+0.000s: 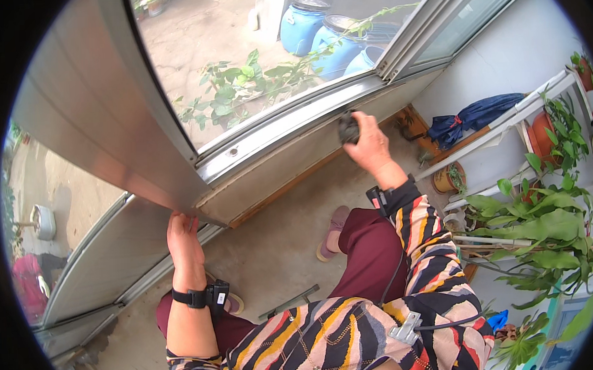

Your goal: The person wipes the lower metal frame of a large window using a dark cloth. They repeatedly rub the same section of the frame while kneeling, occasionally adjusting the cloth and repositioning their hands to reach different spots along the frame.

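Observation:
My right hand (369, 142) grips a dark, crumpled cloth or pad (348, 127), whose exact kind I cannot tell. It is held close to the wall panel (295, 155) below the metal window sill (294, 123). My left hand (183, 234) is raised at the lower end of the wide metal frame post (119, 108), its fingertips at the edge; nothing shows in it. A glass pane (271, 52) stands above the sill. Each wrist wears a black strap with a small device.
At the right, a white shelf (502, 121) bears potted plants (543, 144) and a folded blue umbrella (472, 118). A metal-framed door (115, 247) stands at the left. A squeegee-like tool (289, 303) lies by my legs. Blue barrels (304, 26) stand outside.

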Tool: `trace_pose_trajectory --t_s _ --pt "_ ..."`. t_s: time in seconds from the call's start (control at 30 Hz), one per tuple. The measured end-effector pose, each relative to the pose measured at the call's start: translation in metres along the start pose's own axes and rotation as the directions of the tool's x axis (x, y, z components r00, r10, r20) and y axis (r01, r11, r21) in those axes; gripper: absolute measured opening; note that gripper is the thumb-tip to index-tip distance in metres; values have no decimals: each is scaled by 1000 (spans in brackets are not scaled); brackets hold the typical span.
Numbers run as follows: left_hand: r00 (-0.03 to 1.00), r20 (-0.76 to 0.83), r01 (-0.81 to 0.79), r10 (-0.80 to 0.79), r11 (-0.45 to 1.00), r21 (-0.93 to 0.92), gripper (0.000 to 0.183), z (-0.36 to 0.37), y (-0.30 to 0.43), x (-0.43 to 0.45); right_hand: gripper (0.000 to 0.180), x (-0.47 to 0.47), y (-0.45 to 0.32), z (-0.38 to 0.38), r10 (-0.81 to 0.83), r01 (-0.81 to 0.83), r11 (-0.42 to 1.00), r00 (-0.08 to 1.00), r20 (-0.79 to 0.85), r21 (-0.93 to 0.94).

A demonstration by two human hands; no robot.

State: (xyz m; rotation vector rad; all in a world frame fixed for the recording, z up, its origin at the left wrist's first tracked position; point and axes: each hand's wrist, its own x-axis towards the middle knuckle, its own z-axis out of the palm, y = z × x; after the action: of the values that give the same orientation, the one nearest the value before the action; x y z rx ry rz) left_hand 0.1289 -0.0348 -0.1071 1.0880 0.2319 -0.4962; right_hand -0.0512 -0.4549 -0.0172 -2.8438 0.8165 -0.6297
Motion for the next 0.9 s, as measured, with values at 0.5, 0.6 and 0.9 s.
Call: trace_pose_trajectory --t_s 0.5,0.6,0.9 --pt "994 -85 71 -70 998 4 25 -12 -2 7 66 107 198 -7 580 -630 735 776 -249 -250" --pt "998 -41 53 -54 999 -5 27 -13 -2 9 64 128 215 -9 590 -639 714 769 -245 -288" --pt "995 -37 97 -97 995 -14 28 -23 -9 14 53 151 249 -4 617 -608 729 783 -84 -315"
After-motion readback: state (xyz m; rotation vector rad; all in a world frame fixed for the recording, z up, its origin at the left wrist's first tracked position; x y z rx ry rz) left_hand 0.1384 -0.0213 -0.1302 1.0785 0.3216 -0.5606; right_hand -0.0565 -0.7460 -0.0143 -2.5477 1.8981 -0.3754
